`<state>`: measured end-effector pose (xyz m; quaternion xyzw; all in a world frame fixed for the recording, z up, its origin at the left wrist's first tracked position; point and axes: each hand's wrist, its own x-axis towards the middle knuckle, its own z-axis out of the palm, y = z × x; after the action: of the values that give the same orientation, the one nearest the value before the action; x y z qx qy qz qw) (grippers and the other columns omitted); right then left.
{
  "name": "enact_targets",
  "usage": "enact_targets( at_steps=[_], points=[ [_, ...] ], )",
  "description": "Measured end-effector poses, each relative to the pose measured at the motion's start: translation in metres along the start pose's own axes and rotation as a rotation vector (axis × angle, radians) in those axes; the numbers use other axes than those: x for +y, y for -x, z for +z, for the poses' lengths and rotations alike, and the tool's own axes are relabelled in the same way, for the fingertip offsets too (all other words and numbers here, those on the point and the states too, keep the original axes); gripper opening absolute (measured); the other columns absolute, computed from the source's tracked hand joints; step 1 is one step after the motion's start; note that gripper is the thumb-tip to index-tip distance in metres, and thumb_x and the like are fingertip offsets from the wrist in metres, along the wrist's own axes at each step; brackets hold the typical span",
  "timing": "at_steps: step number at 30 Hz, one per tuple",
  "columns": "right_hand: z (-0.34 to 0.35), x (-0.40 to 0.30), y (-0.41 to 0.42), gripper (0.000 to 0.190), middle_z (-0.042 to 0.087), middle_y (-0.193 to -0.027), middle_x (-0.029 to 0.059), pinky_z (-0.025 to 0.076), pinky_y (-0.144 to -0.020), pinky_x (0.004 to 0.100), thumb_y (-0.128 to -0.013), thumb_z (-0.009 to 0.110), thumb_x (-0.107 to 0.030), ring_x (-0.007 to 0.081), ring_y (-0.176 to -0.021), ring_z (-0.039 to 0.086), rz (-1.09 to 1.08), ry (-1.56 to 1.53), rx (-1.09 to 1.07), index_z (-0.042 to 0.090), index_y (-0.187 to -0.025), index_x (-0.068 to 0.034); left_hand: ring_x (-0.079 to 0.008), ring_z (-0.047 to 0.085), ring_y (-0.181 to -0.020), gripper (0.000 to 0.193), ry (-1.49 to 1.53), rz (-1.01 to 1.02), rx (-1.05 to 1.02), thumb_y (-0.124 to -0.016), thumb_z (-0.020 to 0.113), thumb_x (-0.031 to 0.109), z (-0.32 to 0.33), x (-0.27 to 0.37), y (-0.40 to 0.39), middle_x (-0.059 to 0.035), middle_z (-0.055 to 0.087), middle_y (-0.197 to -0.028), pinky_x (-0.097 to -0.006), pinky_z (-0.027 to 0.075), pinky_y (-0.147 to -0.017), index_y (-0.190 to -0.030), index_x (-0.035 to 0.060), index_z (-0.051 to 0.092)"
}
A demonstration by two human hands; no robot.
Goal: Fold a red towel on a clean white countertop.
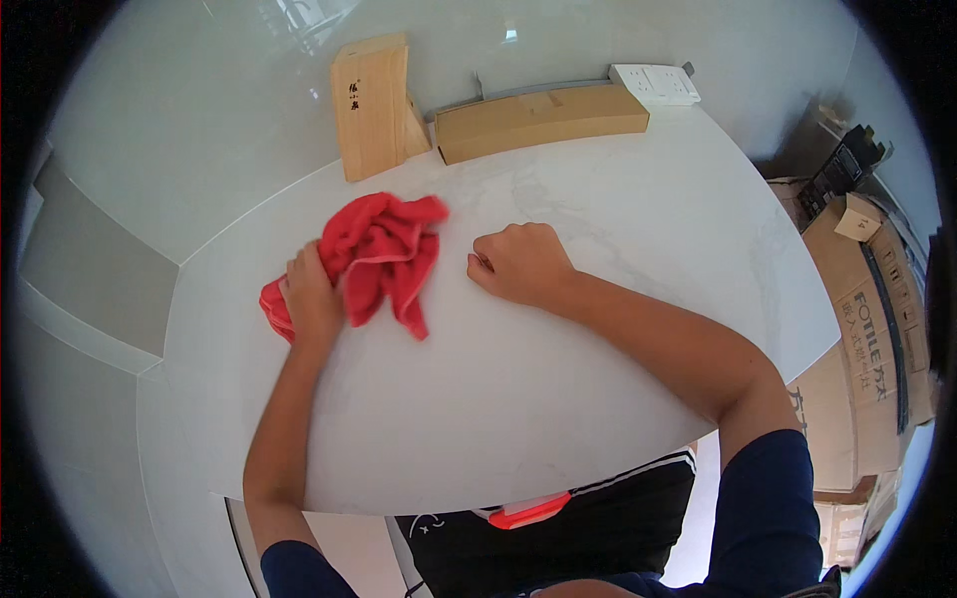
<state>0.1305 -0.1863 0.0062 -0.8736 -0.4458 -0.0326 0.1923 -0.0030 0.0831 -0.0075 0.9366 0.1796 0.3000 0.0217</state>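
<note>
My left hand (309, 288) grips a crumpled red towel (385, 258) on the left part of a white, faintly veined countertop (508, 404). Folds of the towel spread to the right of my fingers, and a smaller piece shows on the hand's left side. Part of the cloth under the palm is hidden. To the right of the towel and apart from it, my right hand (523, 263) is curled into a loose fist over the countertop. I see nothing in that fist, though its inside is hidden.
A wooden block (371, 112) with writing stands against the back wall. Beside it lie a long cardboard box (542, 119) and a white socket unit (656, 84). Several cardboard cartons (860, 336) stand beyond the right edge. The counter's front edge runs close to my body.
</note>
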Motion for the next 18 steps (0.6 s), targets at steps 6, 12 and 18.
enact_targets(
  at_steps=[6, 12, 18],
  points=[
    [0.009, 0.024, 0.001, 0.021, 0.069, -0.075, 0.0158, 0.053, -0.061, 0.0449, -0.083, 0.058, -0.026, 0.0332, -0.072, 0.069, 0.047, 0.156, -0.113, 0.070, -0.077, -0.009, -0.0350, 0.052, -0.090, 0.046, 0.431, 0.420, -0.194, -0.061, 0.078, 0.018, -0.040, 0.120, 0.074, -0.0139, 0.054, -0.094, -0.0472, 0.038, -0.076, -0.097, 0.0051, 0.052],
    [0.008, 0.015, 0.001, 0.019, 0.068, -0.071, 0.0119, 0.051, -0.060, 0.0429, -0.082, 0.058, -0.026, 0.0314, -0.066, 0.066, 0.023, -0.029, -0.014, 0.069, -0.075, -0.012, -0.0315, 0.058, -0.104, 0.047, 0.613, 1.077, -0.429, -0.058, 0.079, 0.020, -0.040, 0.106, 0.060, -0.0095, 0.062, -0.107, -0.0487, 0.043, -0.090, -0.101, 0.0113, 0.063],
    [0.007, 0.011, 0.004, 0.025, 0.067, -0.066, 0.0100, 0.049, -0.058, 0.0430, -0.087, 0.057, -0.029, 0.0300, -0.064, 0.065, 0.012, -0.015, 0.054, 0.067, -0.072, -0.011, -0.0382, 0.049, -0.128, 0.061, 0.325, 0.340, -0.070, -0.072, 0.072, 0.005, 0.008, -0.002, -0.016, -0.0198, 0.056, -0.133, -0.0468, 0.039, -0.105, -0.129, 0.0058, 0.053]
  ],
)
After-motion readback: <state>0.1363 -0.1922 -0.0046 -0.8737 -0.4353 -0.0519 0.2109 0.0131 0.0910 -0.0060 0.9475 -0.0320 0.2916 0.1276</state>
